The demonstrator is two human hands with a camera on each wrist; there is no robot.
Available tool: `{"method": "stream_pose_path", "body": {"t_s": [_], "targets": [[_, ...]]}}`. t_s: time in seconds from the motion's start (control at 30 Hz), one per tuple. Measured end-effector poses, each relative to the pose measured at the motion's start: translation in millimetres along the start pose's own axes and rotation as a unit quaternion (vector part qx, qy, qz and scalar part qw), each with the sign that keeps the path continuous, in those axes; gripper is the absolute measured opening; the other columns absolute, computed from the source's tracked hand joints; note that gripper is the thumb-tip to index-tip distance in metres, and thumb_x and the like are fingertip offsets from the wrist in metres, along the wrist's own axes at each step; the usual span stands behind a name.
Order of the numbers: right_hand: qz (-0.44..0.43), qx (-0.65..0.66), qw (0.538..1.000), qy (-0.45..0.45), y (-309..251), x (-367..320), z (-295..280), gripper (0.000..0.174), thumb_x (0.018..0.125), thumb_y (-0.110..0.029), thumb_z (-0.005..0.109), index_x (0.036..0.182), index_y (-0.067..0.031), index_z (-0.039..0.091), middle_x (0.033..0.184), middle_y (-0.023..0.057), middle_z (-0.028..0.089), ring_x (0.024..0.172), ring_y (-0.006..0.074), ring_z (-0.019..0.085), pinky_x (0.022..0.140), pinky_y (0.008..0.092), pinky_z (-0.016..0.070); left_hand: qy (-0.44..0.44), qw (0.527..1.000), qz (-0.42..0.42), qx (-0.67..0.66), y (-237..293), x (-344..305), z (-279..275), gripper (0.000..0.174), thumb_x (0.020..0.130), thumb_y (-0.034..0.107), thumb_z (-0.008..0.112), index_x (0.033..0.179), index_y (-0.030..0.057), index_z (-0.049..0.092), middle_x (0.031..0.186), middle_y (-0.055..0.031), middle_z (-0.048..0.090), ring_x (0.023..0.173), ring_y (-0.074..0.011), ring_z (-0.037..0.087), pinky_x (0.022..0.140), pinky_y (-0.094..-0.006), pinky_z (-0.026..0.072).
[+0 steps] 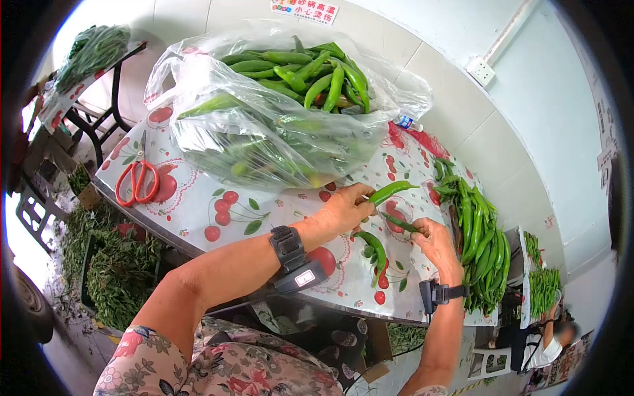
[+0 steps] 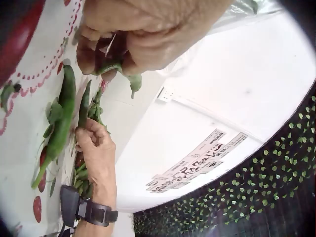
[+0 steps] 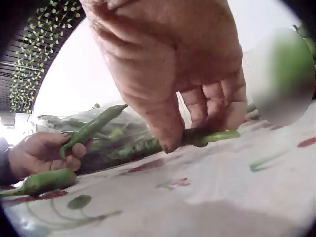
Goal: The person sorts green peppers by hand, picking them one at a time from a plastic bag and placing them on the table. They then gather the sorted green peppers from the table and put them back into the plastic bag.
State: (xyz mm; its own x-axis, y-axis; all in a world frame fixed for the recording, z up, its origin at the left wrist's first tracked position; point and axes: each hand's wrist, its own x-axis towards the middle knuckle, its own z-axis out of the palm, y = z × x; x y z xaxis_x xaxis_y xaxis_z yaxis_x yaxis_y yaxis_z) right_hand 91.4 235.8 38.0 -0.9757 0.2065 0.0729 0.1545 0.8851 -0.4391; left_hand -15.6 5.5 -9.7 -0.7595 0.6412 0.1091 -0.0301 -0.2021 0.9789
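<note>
My left hand (image 1: 345,210) grips a curved green chili pepper (image 1: 396,189) over the table, its tip pointing to the right. Opposite it, my right hand (image 1: 437,245) pinches a darker, straighter green chili pepper (image 1: 400,223) between thumb and fingers; the right wrist view shows this pepper low over the tablecloth. Between the hands and closer to my body lies a loose green chili pepper (image 1: 378,252) with small leaves beside it. Behind the left hand stands a big clear plastic bag (image 1: 218,99) full of green chili peppers (image 1: 317,69).
Several green chili peppers are piled in a heap (image 1: 481,247) at the table's right end. Red-handled scissors (image 1: 137,183) lie at the left. The tablecloth (image 1: 247,198) has a cherry print. Leafy stems (image 1: 122,277) fill a crate below. A person (image 1: 545,346) is in the right background.
</note>
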Motion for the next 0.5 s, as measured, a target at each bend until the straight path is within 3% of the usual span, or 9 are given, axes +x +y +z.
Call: {"method": "stream_pose_path", "body": {"t_s": [0.1, 0.23, 0.33, 0.5], "targets": [[-0.023, 0.035, 0.999, 0.012, -34.6, -10.6, -5.2, 0.023, 0.073, -0.009, 0.062, 0.095, -0.0021, 0.064, 0.085, 0.0164, 0.064, 0.079, 0.0294, 0.063, 0.071, 0.036, 0.0486, 0.035, 0.997, 0.049, 0.045, -0.9, -0.1, 0.2, 0.029, 0.085, 0.012, 0.054, 0.11, -0.0024, 0.054, 0.083, -0.0117, 0.063, 0.063, -0.0144, 0.057, 0.054, -0.0284, 0.0466], [-0.118, -0.017, 0.992, 0.045, -75.5, -15.4, -5.7, 0.024, 0.072, -0.007, 0.065, 0.096, -0.0033, 0.064, 0.086, 0.014, 0.063, 0.078, 0.0286, 0.062, 0.069, 0.0353, 0.0487, 0.043, 0.989, 0.099, 0.096, -2.6, -2.2, 2.7, 0.025, 0.086, 0.013, 0.053, 0.107, -0.001, 0.056, 0.081, -0.0098, 0.062, 0.067, -0.0151, 0.058, 0.06, -0.0292, 0.0466], [-0.145, -0.015, 0.986, 0.076, -91.5, -15.3, 0.3, 0.023, 0.071, -0.006, 0.066, 0.093, -0.0039, 0.064, 0.086, 0.0121, 0.062, 0.08, 0.0281, 0.06, 0.07, 0.0355, 0.0482, -0.016, 0.994, 0.016, 0.107, 6.3, -5.9, 1.5, 0.028, 0.09, 0.014, 0.046, 0.114, 0.0011, 0.051, 0.085, -0.0056, 0.06, 0.069, -0.011, 0.058, 0.06, -0.0254, 0.0496], [-0.198, -0.074, 0.965, 0.153, -89.6, -9.9, 5.5, 0.02, 0.068, -0.006, 0.069, 0.087, -0.0057, 0.064, 0.096, 0.0098, 0.059, 0.096, 0.028, 0.053, 0.082, 0.0373, 0.0442, -0.028, 0.999, -0.026, 0.035, 14.8, -9.9, 4.4, 0.026, 0.092, 0.016, 0.045, 0.113, 0.001, 0.051, 0.077, -0.0052, 0.057, 0.057, -0.0105, 0.055, 0.051, -0.025, 0.0471]]}}
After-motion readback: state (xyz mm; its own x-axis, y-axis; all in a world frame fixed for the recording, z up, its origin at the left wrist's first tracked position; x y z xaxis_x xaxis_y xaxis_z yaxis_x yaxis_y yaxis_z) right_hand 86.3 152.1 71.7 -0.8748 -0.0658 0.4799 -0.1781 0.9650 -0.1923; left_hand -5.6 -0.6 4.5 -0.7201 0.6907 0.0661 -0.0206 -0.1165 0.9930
